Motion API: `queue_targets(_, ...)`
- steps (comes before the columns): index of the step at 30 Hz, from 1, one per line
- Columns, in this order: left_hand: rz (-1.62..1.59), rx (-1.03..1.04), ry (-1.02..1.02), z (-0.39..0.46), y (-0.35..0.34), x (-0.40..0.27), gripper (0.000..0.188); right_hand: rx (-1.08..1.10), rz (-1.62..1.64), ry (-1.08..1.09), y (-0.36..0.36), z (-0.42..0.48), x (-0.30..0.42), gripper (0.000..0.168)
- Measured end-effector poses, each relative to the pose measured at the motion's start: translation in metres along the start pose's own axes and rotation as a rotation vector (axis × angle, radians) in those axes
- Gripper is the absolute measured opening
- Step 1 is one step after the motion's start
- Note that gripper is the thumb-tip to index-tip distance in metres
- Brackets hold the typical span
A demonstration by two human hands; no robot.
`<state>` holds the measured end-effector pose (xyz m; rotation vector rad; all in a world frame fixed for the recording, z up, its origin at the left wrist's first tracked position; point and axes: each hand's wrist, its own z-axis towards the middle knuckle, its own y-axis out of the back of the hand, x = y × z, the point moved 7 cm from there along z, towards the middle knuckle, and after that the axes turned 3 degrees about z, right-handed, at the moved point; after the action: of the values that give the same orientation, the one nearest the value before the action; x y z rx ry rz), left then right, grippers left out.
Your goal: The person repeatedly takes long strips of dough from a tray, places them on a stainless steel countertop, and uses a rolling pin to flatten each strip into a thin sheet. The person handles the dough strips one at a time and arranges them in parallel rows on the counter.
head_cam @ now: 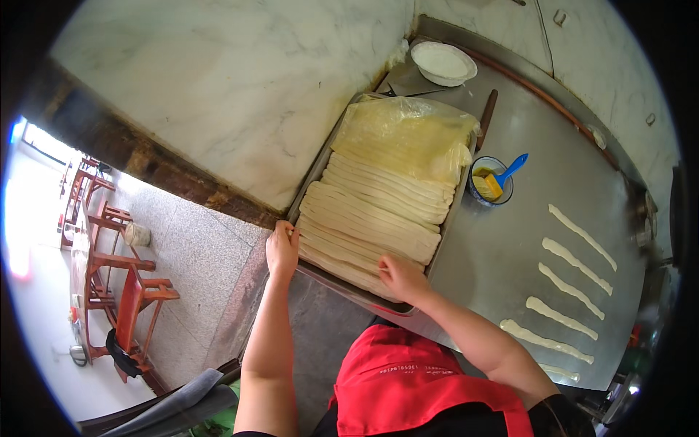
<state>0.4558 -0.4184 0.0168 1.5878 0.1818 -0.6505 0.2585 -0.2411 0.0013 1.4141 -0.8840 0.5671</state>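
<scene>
Long, pale dough strips (371, 218) lie side by side in a metal tray (442, 246). Clear plastic film (404, 131) covers those at the tray's far end. My left hand (282, 251) is at the left side of the tray, thumb and fingers pinched on the end of a dough strip. Over the near part of the same layer, my right hand (404, 279) is curled, with a bit of dough at its fingertips. Its palm side is hidden from me.
Several thin dough strips (579, 265) lie apart on the steel table (524, 229). A bowl (486, 199) holds a blue-handled brush (510, 168). Behind it are a wooden rolling pin (487, 120) and a white bowl of flour-like powder (443, 63). A marble-patterned wall (246, 109) borders the tray's left.
</scene>
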Motion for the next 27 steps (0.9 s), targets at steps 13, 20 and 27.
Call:
queue_targets(13,0.356,0.027,-0.197,0.006,-0.018,-0.002,0.017,0.051,-0.351,0.235,0.029,-0.045,-0.007,0.006)
queue_targets(20,0.391,-0.028,-0.251,0.0,-0.012,-0.003,0.013,0.095,-0.461,0.182,0.03,-0.039,-0.004,0.009)
queue_targets(27,0.381,-0.016,-0.219,0.006,-0.024,-0.004,0.008,0.147,-0.525,0.209,0.026,-0.036,-0.005,0.01)
